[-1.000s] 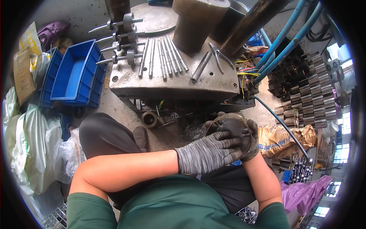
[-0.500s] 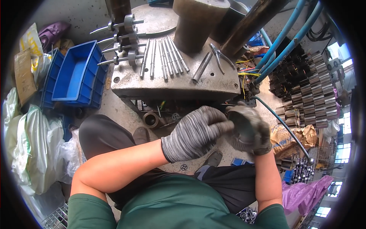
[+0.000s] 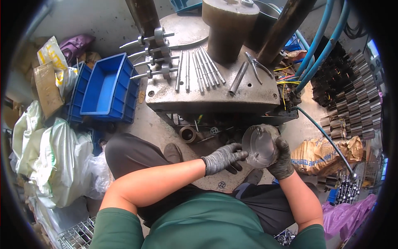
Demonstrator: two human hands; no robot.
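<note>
My right hand [image 3: 281, 155], in a dark, stained work glove, grips a round, hollow metal cup [image 3: 260, 148]. The cup is tilted so that its shiny inside faces me. To its left is my left hand [image 3: 224, 159] in a grey knitted glove. Its fingers are stretched out and apart, with the tips close to the cup's rim; whether they touch it I cannot tell. Beyond both hands, several thin metal shafts [image 3: 202, 70] lie side by side on the metal bench [image 3: 166, 97]. A short steel tube [image 3: 239, 78] and a pair of pliers [image 3: 258, 68] lie to their right.
Shafts with round metal cores [image 3: 159, 37] stick out at the bench's left. A thick metal column [image 3: 230, 33] stands behind. Blue bins [image 3: 103, 87] and white sacks [image 3: 62, 162] are at left. Blue hoses [image 3: 325, 41], stacked metal sleeves [image 3: 352, 99] and a brown paper bag [image 3: 327, 155] are at right.
My left hand has drawn back from the cup's opening, and its fingers have straightened. The cup's inside now faces me more. The whole view has shifted, moving the scene rightward and down.
</note>
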